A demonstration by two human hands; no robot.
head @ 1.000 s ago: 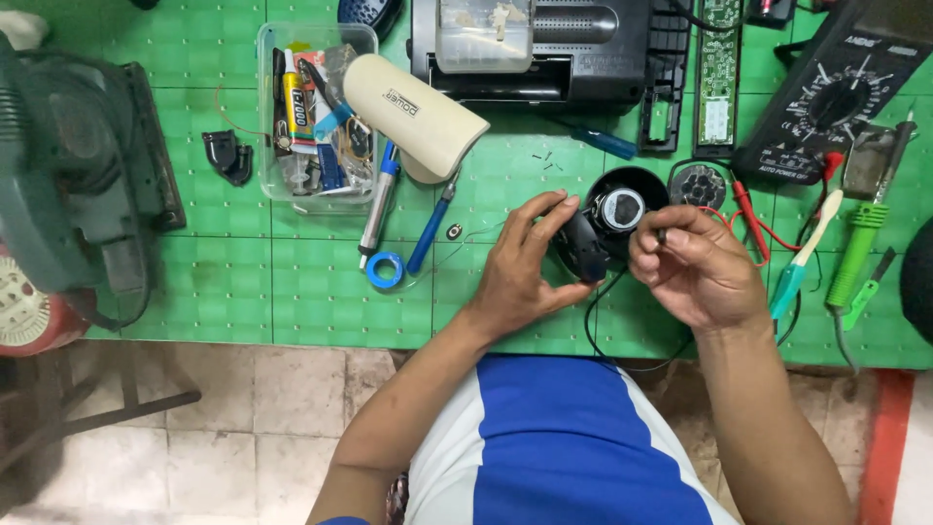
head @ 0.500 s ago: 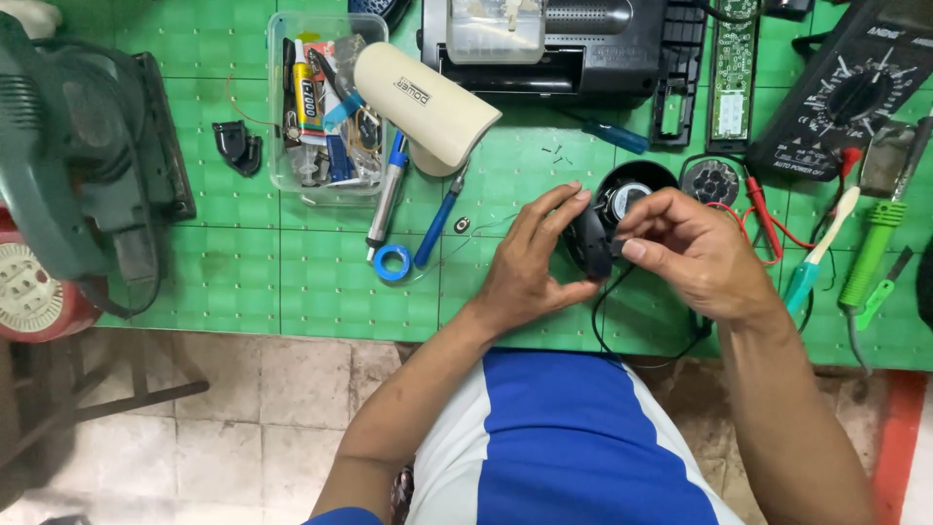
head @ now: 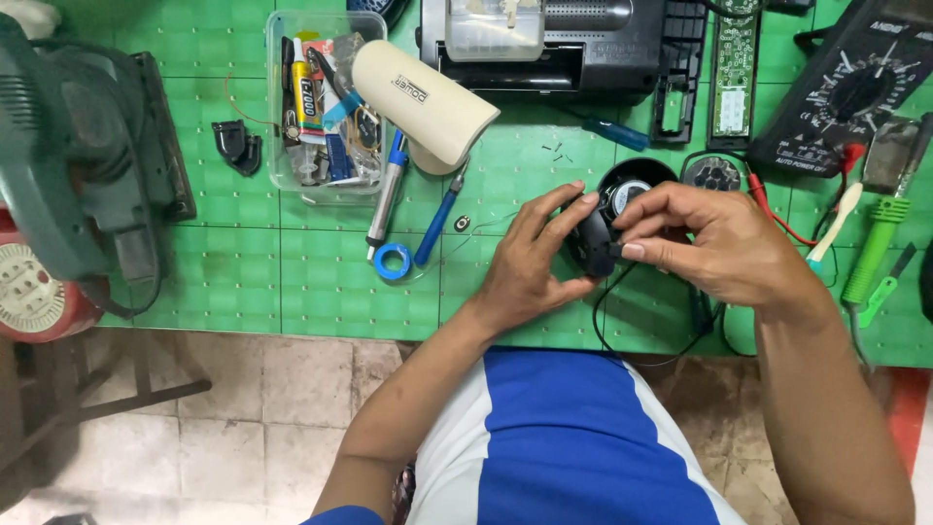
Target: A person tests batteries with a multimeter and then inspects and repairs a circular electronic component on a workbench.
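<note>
My left hand (head: 530,262) grips a small black device (head: 590,238) with a thin black cable (head: 607,321) looping down from it. My right hand (head: 714,243) pinches the same black device from the right with thumb and forefinger. Both hands hover just above the green mat (head: 321,282), near its front edge. Behind the device sits a round black speaker-like part (head: 632,185), partly hidden by my fingers.
A clear box of tools and tubes (head: 326,107) and a cream cylinder (head: 423,97) lie to the left, with a blue-handled screwdriver (head: 437,219) and blue tape ring (head: 393,261). A black machine (head: 564,44), circuit board (head: 731,63), multimeter (head: 855,87) and green-handled tool (head: 875,248) lie around.
My right hand has closed further over the black device and shifted slightly left. The view has moved a little, so everything sits lower in the picture.
</note>
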